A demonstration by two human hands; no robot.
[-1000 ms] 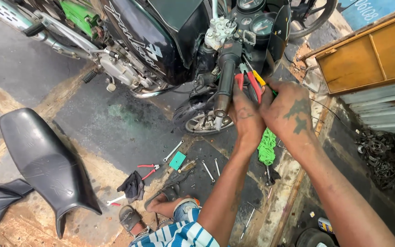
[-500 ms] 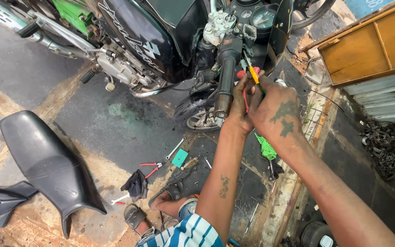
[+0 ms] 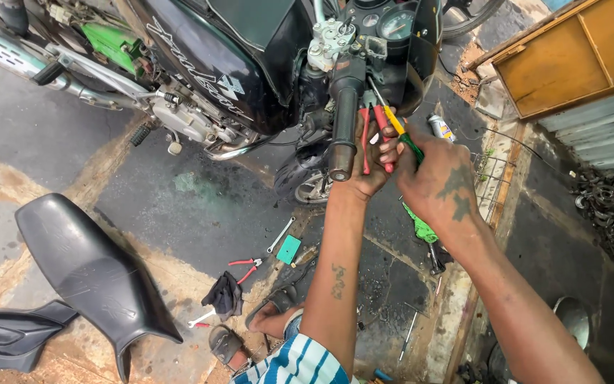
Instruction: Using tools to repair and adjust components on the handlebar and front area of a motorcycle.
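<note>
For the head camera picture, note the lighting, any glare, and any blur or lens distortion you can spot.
Head view: soft, even daylight with no hard shadows; pale glare on the motorcycle's black fuel tank and the detached seat; the left hand, holding red-handled pliers, and the right hand, holding a yellow-and-green screwdriver, are sharp; the wide lens stretches the forearms toward the bottom edge.

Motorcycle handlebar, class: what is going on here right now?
A person works at the handlebar grip of a black motorcycle. The left hand holds red-handled pliers beside the grip, while the right hand holds a yellow-and-green screwdriver angled up toward the controls. On the ground lie the removed seat, another pair of red pliers, a wrench and a dark rag.
</note>
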